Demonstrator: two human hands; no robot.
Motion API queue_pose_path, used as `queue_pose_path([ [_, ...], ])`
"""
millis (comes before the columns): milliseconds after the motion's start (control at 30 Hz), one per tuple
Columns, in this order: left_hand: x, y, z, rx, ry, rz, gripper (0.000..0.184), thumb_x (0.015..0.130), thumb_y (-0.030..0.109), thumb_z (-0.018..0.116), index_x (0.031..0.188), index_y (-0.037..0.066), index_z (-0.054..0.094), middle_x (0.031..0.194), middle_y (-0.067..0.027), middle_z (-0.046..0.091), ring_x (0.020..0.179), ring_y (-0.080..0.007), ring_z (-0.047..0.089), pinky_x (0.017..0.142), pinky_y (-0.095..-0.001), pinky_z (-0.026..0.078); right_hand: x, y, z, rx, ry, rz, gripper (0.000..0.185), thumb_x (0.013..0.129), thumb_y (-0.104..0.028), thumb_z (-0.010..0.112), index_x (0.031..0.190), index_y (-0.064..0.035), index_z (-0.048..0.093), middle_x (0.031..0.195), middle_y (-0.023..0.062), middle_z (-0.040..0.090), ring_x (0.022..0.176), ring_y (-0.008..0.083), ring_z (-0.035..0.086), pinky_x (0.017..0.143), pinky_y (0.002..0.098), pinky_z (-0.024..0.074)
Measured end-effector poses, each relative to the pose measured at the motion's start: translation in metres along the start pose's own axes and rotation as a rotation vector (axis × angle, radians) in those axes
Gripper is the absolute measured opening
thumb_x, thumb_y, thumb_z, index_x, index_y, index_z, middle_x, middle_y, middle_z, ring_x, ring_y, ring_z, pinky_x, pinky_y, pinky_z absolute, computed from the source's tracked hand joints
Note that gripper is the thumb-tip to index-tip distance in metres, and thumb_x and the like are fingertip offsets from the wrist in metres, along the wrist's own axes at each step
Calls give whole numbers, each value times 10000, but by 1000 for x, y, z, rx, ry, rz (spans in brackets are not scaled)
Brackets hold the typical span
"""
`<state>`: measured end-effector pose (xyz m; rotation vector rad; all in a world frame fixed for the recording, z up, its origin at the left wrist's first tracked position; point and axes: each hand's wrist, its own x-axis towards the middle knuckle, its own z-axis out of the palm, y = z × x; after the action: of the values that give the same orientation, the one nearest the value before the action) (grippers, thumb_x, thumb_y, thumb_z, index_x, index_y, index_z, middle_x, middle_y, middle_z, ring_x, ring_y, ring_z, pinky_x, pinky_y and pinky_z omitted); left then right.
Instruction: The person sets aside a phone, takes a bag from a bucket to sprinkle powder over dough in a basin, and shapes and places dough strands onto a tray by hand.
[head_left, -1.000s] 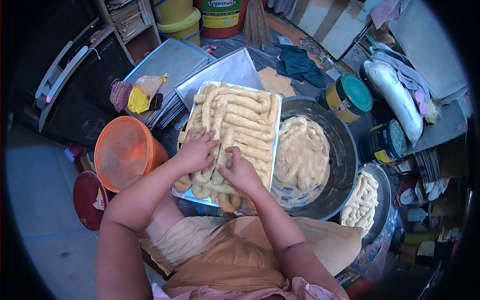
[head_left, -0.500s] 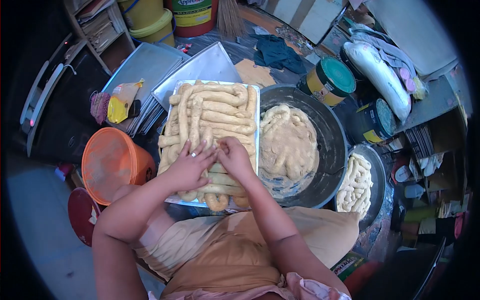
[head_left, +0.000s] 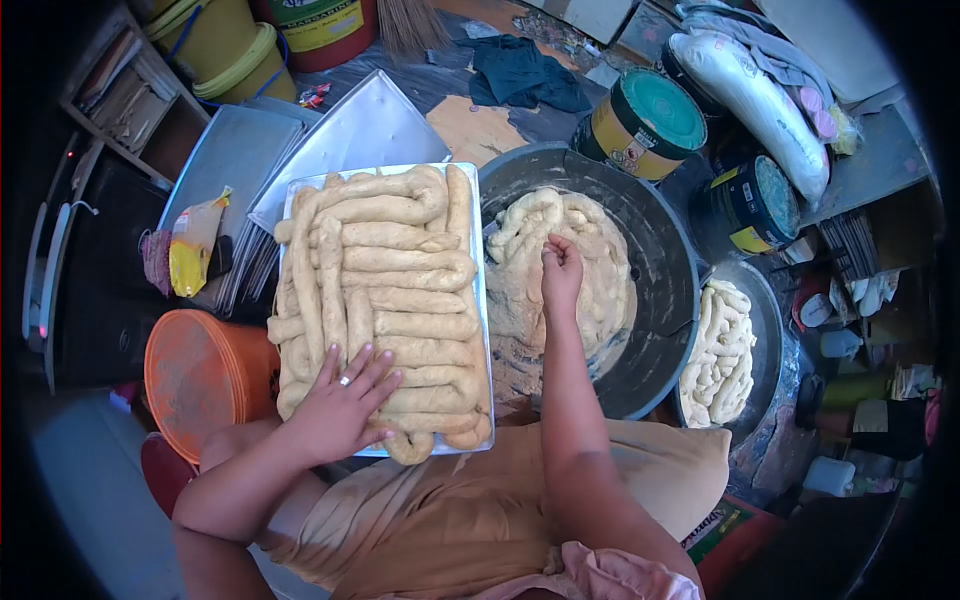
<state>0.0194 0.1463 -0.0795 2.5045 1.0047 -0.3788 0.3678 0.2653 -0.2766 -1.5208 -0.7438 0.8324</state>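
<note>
Where the left hand [head_left: 345, 408] rests, plump tan dough ropes [head_left: 415, 325] lie packed.

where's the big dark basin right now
In the head view, the big dark basin sits right of centre, between the dough tray on its left and the smaller bowl on its right, under the right hand.

Left hand [head_left: 350, 402] on dough ropes [head_left: 408, 270] on tray [head_left: 486, 335], right hand [head_left: 561, 270] over dark basin [head_left: 662, 300]
</note>
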Motion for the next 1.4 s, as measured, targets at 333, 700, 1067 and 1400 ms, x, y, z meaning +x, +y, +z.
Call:
queue_pose_path([
  [333, 18, -4, -14, -79, -96, -12, 725, 868, 562, 532, 1428, 124, 390, 1502, -132, 315, 1423, -321, 223, 1139, -572, 64, 5, 160, 32, -1423, -571, -413, 414, 874, -153, 452, 1281, -157, 531, 1534, 100, 263, 1448, 282, 160, 1100, 676, 40],
  [700, 21, -13, -17, -136, -152, 1, 738, 854, 558, 553, 1436, 135, 388, 1501, -109, 333, 1423, -296, 240, 1145, -560, 75, 29, 161, -15, -295, -499, 69, 194, 884, -70, 575, 1071, -102, 536, 1101, 50, 609, 1149, 188, 505, 1030, 386, 317],
  [1067, 20, -14, -19, -140, -137, 21, 749, 848, 566, 557, 1434, 131, 388, 1497, -112, 339, 1422, -303, 240, 1143, -563, 89, -12, 138, -58, -58, -791, 451, 182, 835, -28, 589, 1006, -67, 541, 975, 38, 629, 904, 146, 581, 807, 278, 444],
  [1400, 21, -10, -17, -141, -126, 16, 738, 861, 556, 552, 1441, 135, 375, 1493, -129, 338, 1424, -319, 229, 1143, -568, 67, -4, 178, 1, -1304, -442, -763, 354, 757, -208, 630, 1109, -175, 613, 1226, 129, 559, 1322, 240, 383, 1080, 605, 214],
])
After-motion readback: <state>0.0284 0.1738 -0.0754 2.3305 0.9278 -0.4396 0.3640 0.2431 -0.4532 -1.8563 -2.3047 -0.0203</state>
